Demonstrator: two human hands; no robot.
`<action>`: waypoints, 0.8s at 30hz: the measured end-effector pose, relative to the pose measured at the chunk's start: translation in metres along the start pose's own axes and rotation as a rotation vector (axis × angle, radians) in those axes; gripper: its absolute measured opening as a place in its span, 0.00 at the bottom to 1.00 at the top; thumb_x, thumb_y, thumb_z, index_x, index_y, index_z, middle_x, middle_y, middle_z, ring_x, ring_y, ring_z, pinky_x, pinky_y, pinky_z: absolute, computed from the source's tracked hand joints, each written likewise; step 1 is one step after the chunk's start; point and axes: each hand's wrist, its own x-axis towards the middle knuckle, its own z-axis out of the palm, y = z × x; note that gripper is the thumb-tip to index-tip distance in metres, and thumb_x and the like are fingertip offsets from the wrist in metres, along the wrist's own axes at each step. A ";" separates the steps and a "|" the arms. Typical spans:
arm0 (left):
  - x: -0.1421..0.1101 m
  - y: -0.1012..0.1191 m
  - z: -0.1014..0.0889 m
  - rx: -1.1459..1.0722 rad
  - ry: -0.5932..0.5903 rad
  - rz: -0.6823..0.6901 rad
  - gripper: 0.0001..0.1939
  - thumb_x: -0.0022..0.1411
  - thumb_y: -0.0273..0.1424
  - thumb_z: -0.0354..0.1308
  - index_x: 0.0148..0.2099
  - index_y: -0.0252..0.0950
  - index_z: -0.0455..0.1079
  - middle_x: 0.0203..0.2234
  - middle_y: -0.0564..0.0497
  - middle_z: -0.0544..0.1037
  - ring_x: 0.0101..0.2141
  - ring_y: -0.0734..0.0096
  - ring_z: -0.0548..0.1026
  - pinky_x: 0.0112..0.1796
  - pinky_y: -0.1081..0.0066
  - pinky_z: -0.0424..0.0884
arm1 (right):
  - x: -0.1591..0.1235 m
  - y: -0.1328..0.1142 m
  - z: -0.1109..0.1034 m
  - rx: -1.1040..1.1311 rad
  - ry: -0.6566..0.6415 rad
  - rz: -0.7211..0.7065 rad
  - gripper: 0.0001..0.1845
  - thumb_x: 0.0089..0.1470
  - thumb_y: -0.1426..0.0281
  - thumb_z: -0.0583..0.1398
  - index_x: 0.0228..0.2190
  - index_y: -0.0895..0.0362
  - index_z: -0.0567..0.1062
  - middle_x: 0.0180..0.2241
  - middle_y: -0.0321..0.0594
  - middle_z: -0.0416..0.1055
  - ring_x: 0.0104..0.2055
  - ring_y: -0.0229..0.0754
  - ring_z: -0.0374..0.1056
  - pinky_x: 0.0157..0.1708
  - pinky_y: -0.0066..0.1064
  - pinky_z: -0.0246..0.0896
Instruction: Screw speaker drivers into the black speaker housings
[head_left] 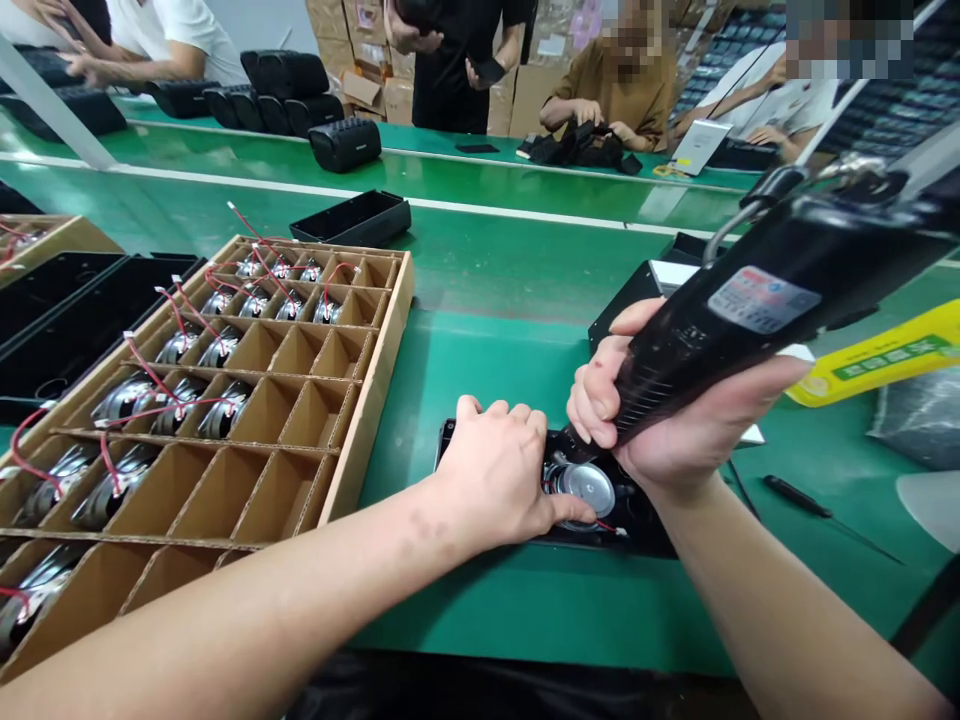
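Observation:
My right hand (660,420) is wrapped round a black electric screwdriver (757,300), tilted with its tip down on a black speaker panel (645,525) lying on the green mat. My left hand (499,470) rests on the panel's left part, fingers curled, thumb pressing beside a round silver speaker driver (589,487) seated in the panel. Thin red wire shows at the driver's edge. The screwdriver tip is hidden behind my fingers.
A cardboard divider tray (360,400) with several silver drivers and red wires sits on the left. Black housings (352,218) lie on the green conveyor. A small black tool (799,497) and a yellow packet (877,365) lie right. Other people work across the belt.

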 end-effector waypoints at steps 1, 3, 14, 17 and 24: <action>0.000 0.000 0.000 0.001 -0.001 -0.003 0.42 0.56 0.67 0.62 0.49 0.30 0.74 0.40 0.42 0.80 0.43 0.44 0.77 0.48 0.44 0.66 | 0.000 0.000 -0.001 0.001 0.001 0.003 0.37 0.46 0.30 0.62 0.37 0.49 0.76 0.20 0.32 0.64 0.14 0.34 0.52 0.08 0.28 0.44; 0.000 0.000 0.000 0.000 -0.004 -0.010 0.42 0.55 0.67 0.62 0.50 0.31 0.75 0.39 0.43 0.80 0.42 0.44 0.77 0.47 0.45 0.67 | 0.000 0.001 -0.003 0.019 -0.003 0.014 0.36 0.47 0.31 0.62 0.38 0.49 0.77 0.21 0.32 0.64 0.14 0.34 0.52 0.08 0.28 0.45; -0.005 -0.004 -0.006 -0.031 0.048 0.032 0.35 0.62 0.58 0.64 0.56 0.34 0.71 0.49 0.41 0.78 0.50 0.45 0.76 0.50 0.43 0.70 | -0.001 0.004 -0.004 0.094 -0.133 -0.009 0.32 0.60 0.39 0.59 0.50 0.50 0.74 0.26 0.34 0.68 0.17 0.36 0.60 0.17 0.30 0.56; -0.020 -0.017 -0.016 -0.078 0.090 0.111 0.33 0.69 0.48 0.60 0.68 0.37 0.62 0.61 0.38 0.73 0.60 0.45 0.71 0.57 0.43 0.69 | 0.003 -0.032 -0.013 0.072 -0.048 -0.107 0.29 0.61 0.42 0.58 0.51 0.50 0.74 0.28 0.35 0.69 0.20 0.38 0.63 0.19 0.32 0.59; -0.054 -0.064 -0.016 0.107 0.129 0.313 0.42 0.62 0.63 0.59 0.72 0.54 0.62 0.71 0.44 0.62 0.66 0.34 0.65 0.58 0.40 0.71 | 0.011 -0.101 -0.074 -0.248 0.313 -0.437 0.35 0.57 0.36 0.59 0.47 0.52 0.76 0.22 0.33 0.66 0.17 0.37 0.58 0.15 0.31 0.56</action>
